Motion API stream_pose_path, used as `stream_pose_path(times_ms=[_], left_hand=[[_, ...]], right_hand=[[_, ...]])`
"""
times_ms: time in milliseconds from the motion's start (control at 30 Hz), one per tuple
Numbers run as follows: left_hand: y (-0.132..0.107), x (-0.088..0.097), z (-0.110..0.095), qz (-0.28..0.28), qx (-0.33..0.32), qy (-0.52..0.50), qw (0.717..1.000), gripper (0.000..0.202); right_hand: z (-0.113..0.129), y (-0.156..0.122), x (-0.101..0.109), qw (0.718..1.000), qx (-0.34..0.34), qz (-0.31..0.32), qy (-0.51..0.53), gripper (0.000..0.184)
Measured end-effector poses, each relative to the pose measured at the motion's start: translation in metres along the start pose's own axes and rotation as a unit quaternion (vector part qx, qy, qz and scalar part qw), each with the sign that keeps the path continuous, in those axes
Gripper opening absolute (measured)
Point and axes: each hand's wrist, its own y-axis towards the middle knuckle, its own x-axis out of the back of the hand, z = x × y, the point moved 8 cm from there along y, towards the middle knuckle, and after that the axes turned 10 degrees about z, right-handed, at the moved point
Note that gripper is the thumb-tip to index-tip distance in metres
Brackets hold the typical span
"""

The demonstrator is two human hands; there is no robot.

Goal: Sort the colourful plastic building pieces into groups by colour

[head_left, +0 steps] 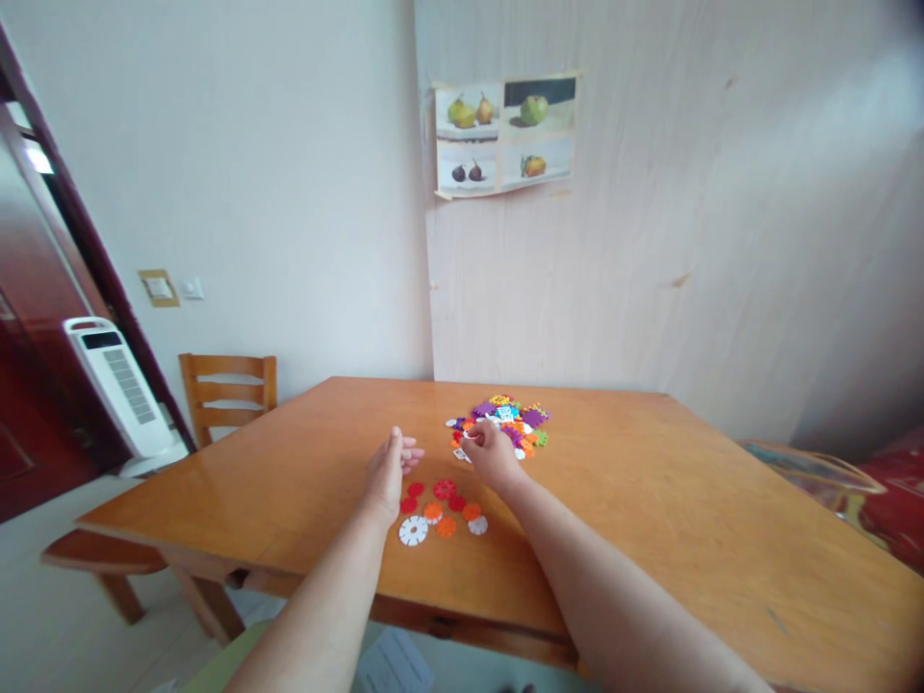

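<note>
My left hand [390, 472] is held above the table, thumb up and fingers apart, with nothing in it. It is just left of a loose group of flat notched plastic discs: red [444, 489], orange [446, 526] and white [414, 530]. My right hand [495, 458] is at the near left side of a heaped pile of notched plastic pieces [535, 418] in purple, orange, yellow, green, blue and white. Its thumb and fingers are pinched together. Whatever is between the fingertips is too small to make out against the pile.
The wooden table [621, 500] reaches to the wall at the back. A wooden chair [227, 390] stands past its left side, and a stool [108, 563] is at the lower left. A white upright heater or fan [122, 385] is by the door. Red bags [891, 510] lie beyond the right edge.
</note>
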Motion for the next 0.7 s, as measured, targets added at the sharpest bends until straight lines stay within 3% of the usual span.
stream_pose_path(times_ms=[67,200,267,500,600,700], left_hand=[[0.0,0.0,-0.001,-0.002,-0.001,0.001,1.0,0.072],[-0.001,0.0,0.0,-0.005,-0.001,0.002,1.0,0.072],[-0.001,0.001,0.0,-0.004,-0.005,0.002,1.0,0.072],[0.001,0.001,0.001,-0.001,-0.012,0.003,1.0,0.072],[0.001,0.0,0.002,0.0,-0.008,0.001,1.0,0.071],[0.001,0.0,0.002,0.0,-0.002,0.0,1.0,0.072]], right_hand=[[-0.004,-0.001,0.004,1.0,-0.012,0.001,-0.012,0.022],[0.003,-0.011,-0.022,0.985,0.023,0.144,-0.098,0.03],[0.008,-0.018,-0.033,0.972,0.032,0.185,-0.139,0.037],[0.019,-0.021,-0.042,0.963,0.026,0.184,-0.197,0.033],[0.016,-0.019,-0.044,0.969,0.024,0.17,-0.176,0.035],[0.016,-0.015,-0.044,0.979,0.046,0.157,-0.119,0.025]])
